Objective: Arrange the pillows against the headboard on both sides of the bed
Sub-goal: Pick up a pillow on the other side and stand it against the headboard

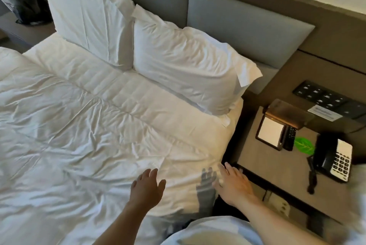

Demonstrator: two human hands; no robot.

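Two white pillows lean against the grey padded headboard (243, 27). The far pillow (87, 17) stands upright on the left side. The near pillow (186, 66) leans back on the right side, its open flap hanging towards the nightstand. A creased white duvet (79, 126) covers the bed. My left hand (146, 187) hovers open over the duvet's near edge, fingers spread, holding nothing. My right hand (233, 183) is open too, at the bed's right edge beside the nightstand. Both hands are well short of the pillows.
A dark nightstand (257, 157) stands right of the bed, carrying a black telephone (334, 157), a remote (290, 137), a notepad holder (270, 132) and a green leaf card (304, 145). A switch panel (324, 96) sits on the wall. A dark bag (29, 1) lies beyond the bed's far side.
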